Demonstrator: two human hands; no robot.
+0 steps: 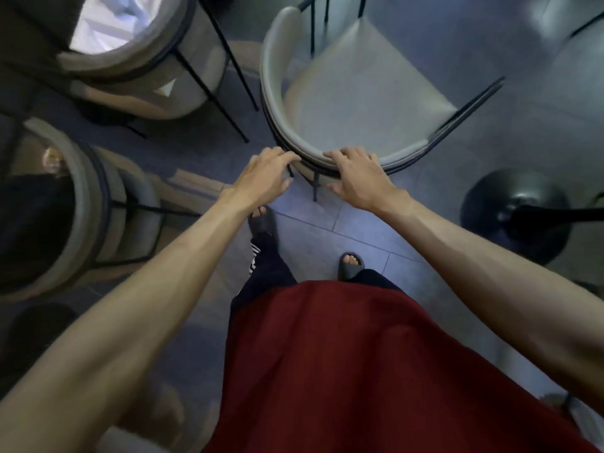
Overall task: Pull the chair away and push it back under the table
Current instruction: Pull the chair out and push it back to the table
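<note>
2 hands (266, 179) (358, 178) on chair (353, 103), grey tiled floor (327, 230).

Grey tiled floor (327, 230), 2 spare chairs (98, 204) (blurred) left

Table unseen; chair (356, 93) legs cut off at top edge.

Your chair (356, 103) has a pale grey seat and backrest on a thin black metal frame. Left of the chair, two more chairs (137, 60) show the same beige-grey padding and black legs. Below the chair, your shirt (376, 371) is dark red, your sandals (351, 266) dark grey, the floor tiles (343, 230) bluish grey.
</note>
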